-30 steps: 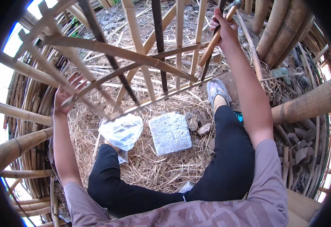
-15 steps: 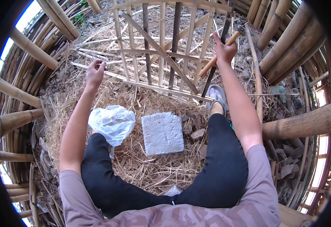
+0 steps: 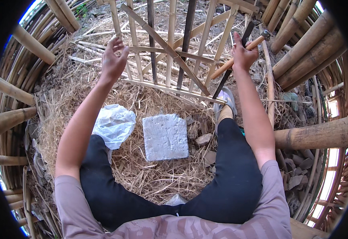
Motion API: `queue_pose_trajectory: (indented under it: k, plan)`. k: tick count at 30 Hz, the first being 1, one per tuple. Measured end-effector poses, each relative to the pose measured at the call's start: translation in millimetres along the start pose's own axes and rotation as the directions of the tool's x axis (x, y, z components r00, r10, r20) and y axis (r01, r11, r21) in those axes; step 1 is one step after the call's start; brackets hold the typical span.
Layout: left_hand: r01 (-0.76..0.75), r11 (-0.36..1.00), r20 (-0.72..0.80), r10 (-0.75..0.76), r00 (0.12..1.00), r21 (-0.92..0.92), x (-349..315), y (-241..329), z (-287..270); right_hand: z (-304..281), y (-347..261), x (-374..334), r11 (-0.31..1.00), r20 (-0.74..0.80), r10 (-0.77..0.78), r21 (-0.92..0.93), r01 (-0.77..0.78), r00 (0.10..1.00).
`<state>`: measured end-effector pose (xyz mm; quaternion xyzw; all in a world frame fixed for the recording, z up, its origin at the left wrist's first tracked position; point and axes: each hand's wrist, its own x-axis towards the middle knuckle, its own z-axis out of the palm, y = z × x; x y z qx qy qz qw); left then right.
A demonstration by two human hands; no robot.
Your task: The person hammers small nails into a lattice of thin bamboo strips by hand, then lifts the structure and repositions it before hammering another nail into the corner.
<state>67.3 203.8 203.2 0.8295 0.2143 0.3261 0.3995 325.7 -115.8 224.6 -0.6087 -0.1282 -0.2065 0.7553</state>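
Note:
A lattice panel of pale and dark bamboo slats (image 3: 170,59) leans in front of me, crossed by diagonal strips. At its left side my left hand (image 3: 114,61) is raised with fingers apart and nothing seen in it. Its fingertips are close to the left slat; I cannot tell if they touch. My right hand (image 3: 245,57) is closed around the wooden handle of a hammer (image 3: 223,68), whose small metal head points up and right. This hand is beside the panel's dark right-hand slat (image 3: 221,84), and its thumb points upward.
A square whitish block (image 3: 165,137) lies on dry straw between my legs, with a crumpled white plastic bag (image 3: 114,125) to its left. Thick bamboo poles (image 3: 315,132) and woven bamboo walls surround me. Loose strips (image 3: 84,46) and stones (image 3: 204,139) are scattered around.
My left hand has moved right and up toward the panel, its fingers spreading from a pinch. My right hand, still holding the hammer, has shifted slightly right. The panel appears slightly shifted and tilted.

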Motion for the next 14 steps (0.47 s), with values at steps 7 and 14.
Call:
queue_pose_trajectory:
  k: [7, 14]
  plan:
    - [0.064, 0.997, -0.151, -0.058, 0.987, 0.033, 19.5, 27.9, 8.1, -8.2, -30.2, -22.4, 0.972, 0.06, 0.15, 0.173, -0.158, 0.987]
    - [0.144, 0.945, 0.03, -0.142, 0.989, -0.293, 45.7, -2.4, -1.7, -18.4, -24.5, -20.5, 0.953, 0.184, 0.132, 0.246, -0.176, 0.974]
